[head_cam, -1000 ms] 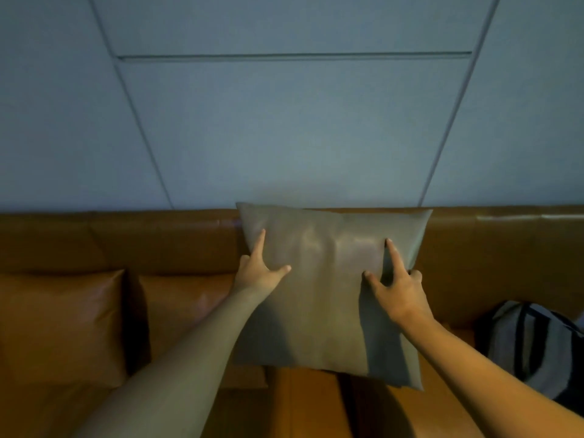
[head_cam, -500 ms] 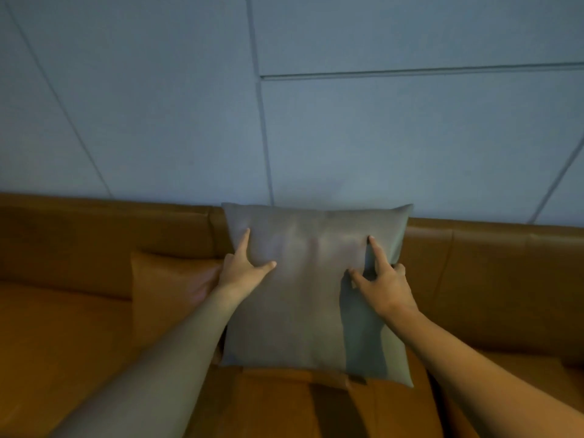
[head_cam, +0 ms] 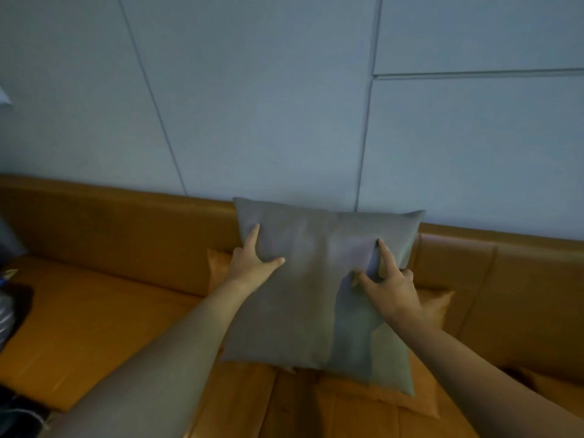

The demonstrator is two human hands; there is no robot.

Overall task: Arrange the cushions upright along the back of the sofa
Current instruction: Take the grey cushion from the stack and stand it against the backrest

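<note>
A grey square cushion (head_cam: pixel 309 295) stands upright against the backrest of the orange leather sofa (head_cam: pixel 126 229). My left hand (head_cam: pixel 252 263) grips its left edge, thumb across the front and index finger pointing up. My right hand (head_cam: pixel 390 286) pinches the fabric near its upper right, with a fold between thumb and fingers. An orange cushion (head_cam: pixel 433 311) leans behind the grey one and shows at both its sides and below it.
A blue-grey panelled wall (head_cam: pixel 284 105) rises right behind the sofa back. The orange seat (head_cam: pixel 79 327) stretches to the left. Dark striped fabric (head_cam: pixel 9 311) lies at the far left edge.
The view has swung left along the sofa, and the grey cushion now stands in front of the orange one. Both hands keep their hold on it.
</note>
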